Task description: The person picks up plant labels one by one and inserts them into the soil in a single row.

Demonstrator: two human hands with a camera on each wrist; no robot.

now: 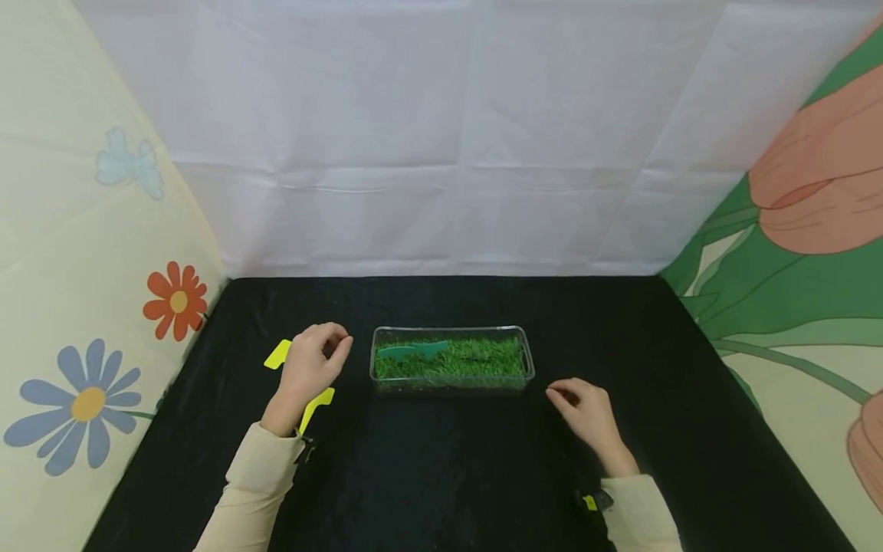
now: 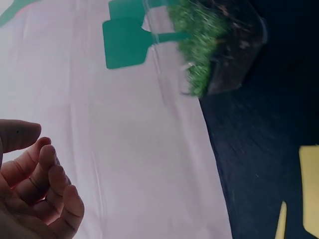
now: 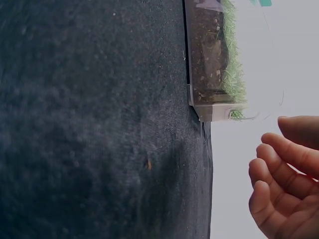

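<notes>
A clear plastic box [image 1: 451, 381] with soil and green grass [image 1: 483, 356] stands mid-table. Green plant labels [image 2: 124, 44] stick up out of the grass at its left part. My left hand [image 1: 313, 368] hovers left of the box, above two yellow plant labels, one farther back [image 1: 278, 354] and one nearer [image 1: 317, 405]. Its fingers are loosely bent, with nothing seen between thumb and fingertips. To the right of the box, my right hand [image 1: 586, 414] is held apart from it, fingers also loosely bent and holding nothing.
Black cloth [image 1: 428, 475] covers the table. A white sheet [image 1: 441, 153] hangs behind it, with flower-printed cloths on the left [image 1: 41, 230] and right [image 1: 793, 307]. Small dark devices with yellow parts sit at the wrists.
</notes>
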